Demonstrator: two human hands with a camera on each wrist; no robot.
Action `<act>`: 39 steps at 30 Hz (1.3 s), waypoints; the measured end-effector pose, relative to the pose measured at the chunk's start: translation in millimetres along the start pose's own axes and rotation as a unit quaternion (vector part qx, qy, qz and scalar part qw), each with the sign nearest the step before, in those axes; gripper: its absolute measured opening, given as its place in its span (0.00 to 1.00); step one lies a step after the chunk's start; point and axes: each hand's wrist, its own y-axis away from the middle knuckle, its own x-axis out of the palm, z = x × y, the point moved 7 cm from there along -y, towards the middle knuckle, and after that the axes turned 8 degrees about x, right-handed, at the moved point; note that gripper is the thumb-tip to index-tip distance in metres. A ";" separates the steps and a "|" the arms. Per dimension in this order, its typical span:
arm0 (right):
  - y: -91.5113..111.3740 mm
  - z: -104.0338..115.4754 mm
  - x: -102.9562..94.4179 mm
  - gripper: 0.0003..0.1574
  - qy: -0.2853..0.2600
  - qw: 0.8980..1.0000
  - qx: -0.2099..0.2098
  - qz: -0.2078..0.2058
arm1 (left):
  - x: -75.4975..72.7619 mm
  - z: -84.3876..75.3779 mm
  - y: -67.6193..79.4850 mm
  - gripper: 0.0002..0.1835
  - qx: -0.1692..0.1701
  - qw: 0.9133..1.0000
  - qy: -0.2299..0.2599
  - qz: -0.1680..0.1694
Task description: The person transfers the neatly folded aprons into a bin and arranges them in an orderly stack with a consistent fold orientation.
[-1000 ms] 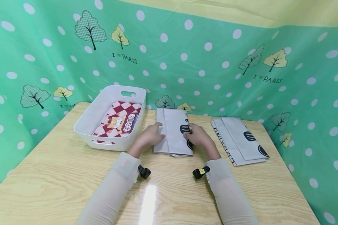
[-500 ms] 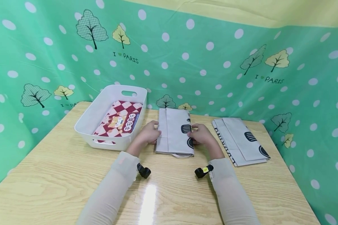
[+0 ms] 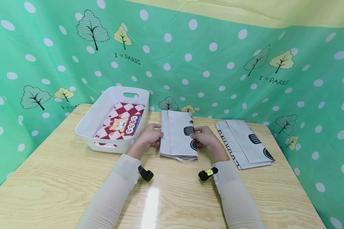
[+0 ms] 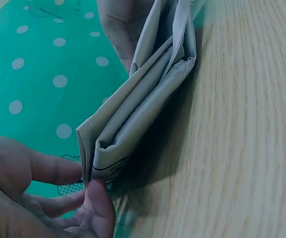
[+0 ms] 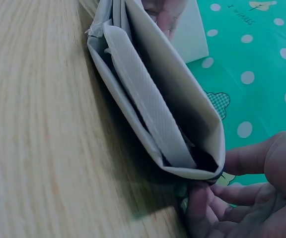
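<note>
A folded grey apron with black spatula prints lies in the middle of the table, its near edge showing stacked layers. My left hand pinches its left side between thumb and fingers. On the opposite side, my right hand grips the edge the same way, thumb on top and fingertips beneath. In the left wrist view the apron's folds show end-on, slightly lifted over a shadow. The right wrist view shows a white strap tucked between the layers.
A white plastic basket stands to the left, holding a red-and-white checked folded cloth with a cartoon animal. A second folded grey apron lies on the right. A green dotted curtain hangs behind the wooden table.
Both hands have shifted from the apron's top toward its outer edges, with fingers now beneath the sides. The apron has slid slightly right, and its near-end layers show more.
</note>
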 end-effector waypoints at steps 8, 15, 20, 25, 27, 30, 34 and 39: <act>0.1 -0.5 1.4 0.29 -0.025 1.000 0.003 0.004 | 1.1 0.5 0.2 0.29 -0.006 0.999 0.038 -0.006; 1.3 0.3 2.8 0.29 -0.038 0.999 0.013 0.007 | 1.9 -1.4 0.6 0.30 -0.004 0.997 0.077 -0.003; 0.6 0.0 3.0 0.29 -0.037 0.999 0.014 0.004 | 2.7 -1.3 0.2 0.30 -0.005 0.997 0.083 -0.002; 0.4 -0.3 3.0 0.28 -0.036 0.999 0.013 0.000 | 3.3 -1.1 -0.3 0.30 -0.005 0.997 0.083 0.002; 0.6 0.3 2.9 0.28 -0.037 0.999 0.011 0.001 | 3.4 -2.0 -0.3 0.31 -0.003 0.997 0.082 0.004; 1.0 2.1 3.0 0.28 -0.038 0.999 0.005 0.002 | 3.0 -2.2 -0.7 0.32 -0.002 0.997 0.079 0.005; 2.0 5.3 3.7 0.28 -0.038 0.999 -0.005 0.006 | 1.0 -2.0 -1.0 0.33 0.002 0.997 0.079 0.003; 4.5 7.9 4.6 0.28 -0.042 0.999 -0.007 0.009 | -1.8 -2.9 -0.9 0.33 0.008 0.997 0.081 0.003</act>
